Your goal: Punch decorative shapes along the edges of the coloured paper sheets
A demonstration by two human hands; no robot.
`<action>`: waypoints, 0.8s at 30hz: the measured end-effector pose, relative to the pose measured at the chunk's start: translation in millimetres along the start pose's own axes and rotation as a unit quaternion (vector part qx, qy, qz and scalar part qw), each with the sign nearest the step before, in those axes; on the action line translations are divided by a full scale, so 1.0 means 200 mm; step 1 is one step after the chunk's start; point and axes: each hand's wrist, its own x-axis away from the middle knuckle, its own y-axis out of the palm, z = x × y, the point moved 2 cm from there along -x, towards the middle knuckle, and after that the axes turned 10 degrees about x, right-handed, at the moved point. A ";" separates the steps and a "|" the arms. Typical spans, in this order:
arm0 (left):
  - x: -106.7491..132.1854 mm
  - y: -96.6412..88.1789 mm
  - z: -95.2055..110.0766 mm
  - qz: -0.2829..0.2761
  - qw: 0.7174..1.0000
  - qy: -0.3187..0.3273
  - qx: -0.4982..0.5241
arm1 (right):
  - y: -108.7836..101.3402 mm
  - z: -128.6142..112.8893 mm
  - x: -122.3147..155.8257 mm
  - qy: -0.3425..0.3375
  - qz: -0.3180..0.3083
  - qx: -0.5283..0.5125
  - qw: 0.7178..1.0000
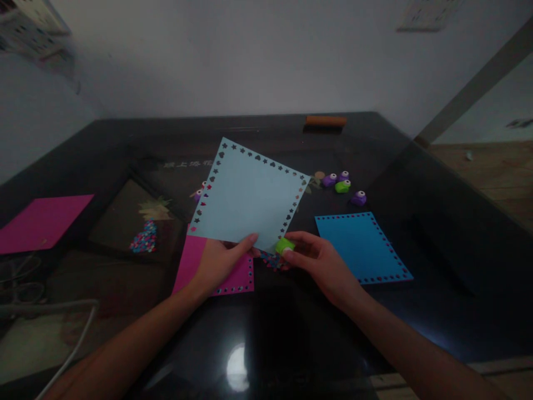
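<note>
- Pale-blue paper sheet (250, 194), held up at a tilt above the worktop (266, 344) in front of me; star and heart cutouts run along three of its edges.
- My left fingers (249, 243) pinch this sheet by its near edge, thumb on top.
- My right fingers (306, 238) close around a green craft punch (285, 246) at the sheet's near corner; I cannot tell whether paper sits in its slot.
- Partly under the sheet: a pink bordered sheet (233, 275) and, below the near corner, some confetti (272, 263).
- Left of the sheet: a confetti heap (144, 239) and, farther out, another pink sheet (48, 222).
- Right of it: three purple punches (358, 198), a second green punch (342, 186) among them, and nearer me a bright-blue bordered sheet (358, 244).
- Well beyond it: an orange-brown rod (326, 121).
</note>
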 end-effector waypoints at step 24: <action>0.04 0.04 0.03 0.004 0.977 -0.013 -0.212 | 0.02 -0.01 0.02 -0.034 -0.029 0.080 0.996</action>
